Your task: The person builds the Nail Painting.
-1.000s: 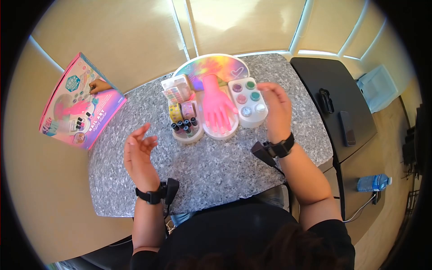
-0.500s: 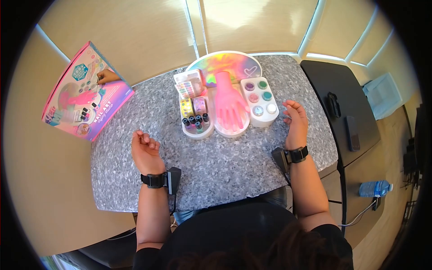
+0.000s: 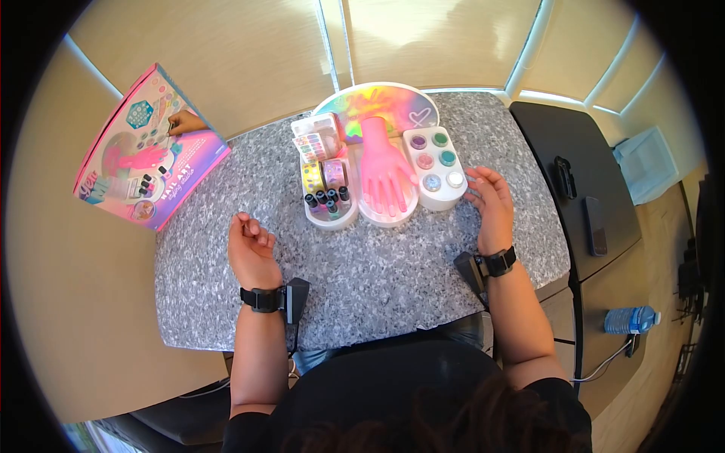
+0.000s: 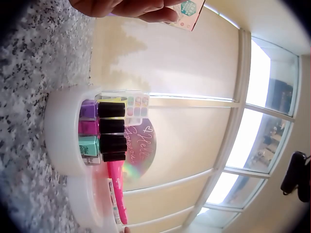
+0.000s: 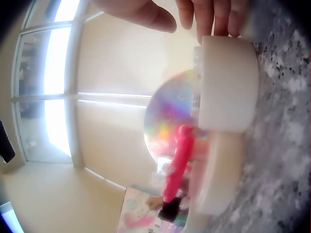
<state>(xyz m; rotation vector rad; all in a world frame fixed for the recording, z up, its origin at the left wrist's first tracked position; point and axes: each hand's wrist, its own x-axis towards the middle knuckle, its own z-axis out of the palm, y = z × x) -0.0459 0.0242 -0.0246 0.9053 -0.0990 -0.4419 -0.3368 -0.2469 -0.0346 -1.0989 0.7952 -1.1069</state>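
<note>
A pink model hand [image 3: 384, 170] stands on a white stand with a rainbow back panel [image 3: 393, 106]. Left of it, a white holder [image 3: 332, 221] bears small black-capped bottles [image 4: 112, 126], tape rolls [image 3: 323, 175] and a nail sheet case. To its right, a white block [image 3: 442, 198] carries several glitter pots [image 3: 425, 160]. The right hand [image 3: 494, 210] is beside that block, fingers loosely bent and holding nothing; whether the fingertips touch it I cannot tell. Away from the stand, the left hand [image 3: 253, 253] hovers over the grey tabletop, fingers loosely curled around nothing.
A colourful box [image 3: 151, 155] stands at the left of the speckled table [image 3: 362, 287]. On the dark surface to the right lie a phone [image 3: 595, 226] and a black object [image 3: 565, 177]. A water bottle [image 3: 631, 320] and a clear bin [image 3: 648, 164] are farther right.
Over the last second both hands have drawn back toward the body, the right from above the pots to beside the block. The left fingers have curled in more. The view has shifted slightly.
</note>
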